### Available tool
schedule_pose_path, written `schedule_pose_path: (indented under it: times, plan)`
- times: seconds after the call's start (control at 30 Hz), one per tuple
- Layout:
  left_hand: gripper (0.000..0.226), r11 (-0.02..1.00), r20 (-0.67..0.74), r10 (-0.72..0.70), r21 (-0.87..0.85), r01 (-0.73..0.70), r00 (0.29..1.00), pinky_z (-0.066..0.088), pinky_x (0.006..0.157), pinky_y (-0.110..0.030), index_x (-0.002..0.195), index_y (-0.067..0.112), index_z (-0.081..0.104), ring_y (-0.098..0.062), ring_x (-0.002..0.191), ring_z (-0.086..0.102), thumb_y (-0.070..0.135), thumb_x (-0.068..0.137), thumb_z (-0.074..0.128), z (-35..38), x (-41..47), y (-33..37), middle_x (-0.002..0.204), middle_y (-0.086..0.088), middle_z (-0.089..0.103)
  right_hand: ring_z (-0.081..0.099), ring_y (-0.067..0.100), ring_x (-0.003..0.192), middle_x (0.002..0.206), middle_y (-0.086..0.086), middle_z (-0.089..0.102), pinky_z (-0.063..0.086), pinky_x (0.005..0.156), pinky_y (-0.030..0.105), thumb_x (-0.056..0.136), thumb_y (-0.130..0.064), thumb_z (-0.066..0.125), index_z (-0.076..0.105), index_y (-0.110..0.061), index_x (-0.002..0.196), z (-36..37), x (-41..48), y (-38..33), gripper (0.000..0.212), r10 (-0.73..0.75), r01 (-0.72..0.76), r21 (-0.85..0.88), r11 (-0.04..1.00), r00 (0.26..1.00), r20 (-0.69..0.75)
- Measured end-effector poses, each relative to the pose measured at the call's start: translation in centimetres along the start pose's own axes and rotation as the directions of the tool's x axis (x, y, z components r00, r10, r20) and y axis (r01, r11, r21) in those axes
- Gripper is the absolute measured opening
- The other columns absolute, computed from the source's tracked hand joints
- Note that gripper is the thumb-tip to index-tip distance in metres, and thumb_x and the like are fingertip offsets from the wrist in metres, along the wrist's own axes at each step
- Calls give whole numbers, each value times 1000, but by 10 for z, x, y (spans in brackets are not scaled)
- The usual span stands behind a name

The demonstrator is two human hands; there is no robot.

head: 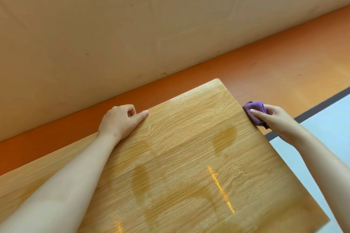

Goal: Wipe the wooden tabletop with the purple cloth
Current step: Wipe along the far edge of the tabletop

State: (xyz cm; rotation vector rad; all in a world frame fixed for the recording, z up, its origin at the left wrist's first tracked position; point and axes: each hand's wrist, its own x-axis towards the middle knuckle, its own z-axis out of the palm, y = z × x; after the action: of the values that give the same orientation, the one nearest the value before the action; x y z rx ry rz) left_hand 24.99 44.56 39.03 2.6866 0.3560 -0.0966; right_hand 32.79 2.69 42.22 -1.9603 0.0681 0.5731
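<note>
The purple cloth [254, 108] is held bunched in the right hand [274, 119] and pressed against the table [189, 100] at its right edge. The far edge is gripped by the left hand [119, 121], thumb laid on top. Darker patches [224, 138] and yellow streaks [220, 189] are seen on the wood, so the wiping is judged part done at most, with the near middle left to cover.

tabletop [180, 157]: light honey oak, fine wavy grain, a few darker amber blotches, bright yellow-orange streaks. cloth [255, 107]: purple. floor [265, 66]: flat orange; dark grey stripe [322, 104] borders a pale blue-grey area [325, 128]. wall [132, 24]: plain beige, faint marks.
</note>
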Motion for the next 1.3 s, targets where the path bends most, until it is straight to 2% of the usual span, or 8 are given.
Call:
schedule_pose_path:
  times: [0.1,0.27,0.47,0.57,0.8,0.97,1.13,1.3]
  plan:
    - [60,1000,-8,2,-3,-2,1000,45,55,-29,66,27,57,-11,64,57,83,72,37,0,0,0,64,9,60,59,-1,62,79,6,62,45,52,8,92,-9,57,66,-7,96,7,10,-9,10,-27,28,16,999,998,-59]
    - [66,1000,-15,-8,-10,8,1000,45,54,-29,64,25,57,-11,63,57,86,67,31,1,-1,0,62,8,59,55,17,82,88,13,61,51,73,29,90,-13,60,65,4,102,32,76,-36,21,-111,108,-30,994,985,-134]
    - [65,1000,-17,-17,-17,16,1000,48,57,-34,63,24,57,-12,64,57,86,67,35,1,0,-1,62,7,60,56,15,81,88,9,61,50,75,28,91,-16,58,67,-3,96,46,112,-59,16,-101,104,16,994,988,-114]
    - [65,1000,-9,-21,-16,20,1000,48,56,-34,63,24,57,-13,63,57,85,68,36,0,0,-2,62,6,60,53,17,81,85,10,57,48,75,31,90,-16,59,62,8,97,42,101,-45,25,-109,111,6,994,984,-142]
    - [68,1000,6,4,-29,-4,1000,49,56,-39,62,22,57,-17,59,57,86,68,34,-3,-2,1,59,2,60,62,18,89,94,13,68,51,83,34,91,-16,60,68,-7,102,1,-12,17,16,-13,16,34,999,997,-82]
    - [62,1000,25,21,-14,-21,999,49,56,-39,63,20,59,-19,61,58,77,78,40,-4,-4,4,60,0,61,60,13,84,86,3,68,46,84,35,89,-18,63,71,-15,94,-19,-78,53,10,31,-29,21,999,995,-97]
    - [59,1000,26,31,4,-31,999,50,56,-41,63,19,60,-20,61,59,72,84,42,-3,-3,4,61,0,61,59,14,79,82,3,66,46,78,35,87,-19,65,71,-17,88,-9,-40,38,7,-15,8,-54,999,990,-137]
    - [59,1000,20,25,7,-26,999,50,57,-42,64,18,60,-20,61,58,71,84,43,-3,-3,4,61,-2,61,61,19,85,94,15,68,52,85,41,90,-19,61,67,-7,101,8,0,13,17,-25,23,-14,1000,990,-136]
